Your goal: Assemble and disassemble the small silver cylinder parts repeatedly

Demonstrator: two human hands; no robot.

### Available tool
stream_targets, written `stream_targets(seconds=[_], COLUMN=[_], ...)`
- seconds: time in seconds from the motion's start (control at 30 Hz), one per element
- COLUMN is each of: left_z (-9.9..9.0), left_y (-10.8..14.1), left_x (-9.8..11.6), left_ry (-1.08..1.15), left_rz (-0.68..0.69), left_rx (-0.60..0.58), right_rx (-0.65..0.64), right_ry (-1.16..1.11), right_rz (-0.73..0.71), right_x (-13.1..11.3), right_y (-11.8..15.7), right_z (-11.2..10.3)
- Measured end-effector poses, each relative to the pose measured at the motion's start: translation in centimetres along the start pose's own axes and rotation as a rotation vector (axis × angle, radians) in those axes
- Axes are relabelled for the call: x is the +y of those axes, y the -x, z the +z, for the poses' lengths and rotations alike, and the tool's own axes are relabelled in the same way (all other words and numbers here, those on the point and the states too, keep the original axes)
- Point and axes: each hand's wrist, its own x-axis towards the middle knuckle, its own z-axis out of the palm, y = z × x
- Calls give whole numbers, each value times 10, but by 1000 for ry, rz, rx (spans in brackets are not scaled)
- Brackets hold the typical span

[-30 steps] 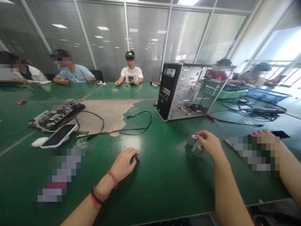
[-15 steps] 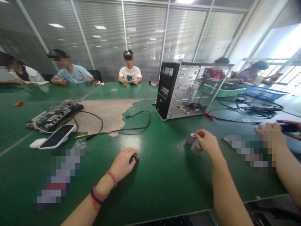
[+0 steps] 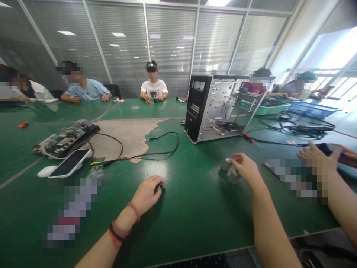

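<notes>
My left hand point(image 3: 149, 190) rests on the green tabletop, its fingers curled around a small black object point(image 3: 157, 187). Most of that object is hidden by the fingers, so its kind does not show. Farther right, my right hand point(image 3: 247, 168) is closed at two short grey metal cylinders standing close together. Its fingertips touch the top of the far cylinder point(image 3: 225, 165), which has a pale end with dark spots. The near cylinder point(image 3: 233, 177) sits just below the thumb; whether the hand grips it as well, I cannot tell.
An open computer case point(image 3: 198, 111) stands ahead, with a screwdriver point(image 3: 248, 137) beside it. A black cable point(image 3: 156, 153), a phone point(image 3: 69, 163) and a circuit board assembly point(image 3: 67, 138) lie left. A co-worker's hands point(image 3: 318, 158) work close on the right. Baskets point(image 3: 312, 109) stand farther back.
Both my hands stay nearly in place, at the black object and the cylinders. The co-worker's hand at the right has shifted slightly left with its dark object; the view has moved a little.
</notes>
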Motion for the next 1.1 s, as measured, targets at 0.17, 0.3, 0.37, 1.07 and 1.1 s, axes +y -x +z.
stream_targets(seconds=[0.17, 0.3, 0.37, 1.07, 1.1], left_z=[-2, -3, -2, 3, 3], left_y=[1, 3, 3, 10, 10], left_x=[0, 3, 3, 0, 1], left_ry=[-2, -4, -8, -15, -16], left_rz=[-15, -20, -17, 8, 6], left_rx=[2, -2, -4, 35, 38], right_rx=[32, 137, 170, 130, 132], right_ry=[-43, -5, -8, 245, 265], right_rz=[-86, -191, -180, -74, -81], right_x=[8, 10, 10, 18, 17], right_y=[19, 50, 64, 100, 100], right_z=[-10, -6, 0, 14, 14])
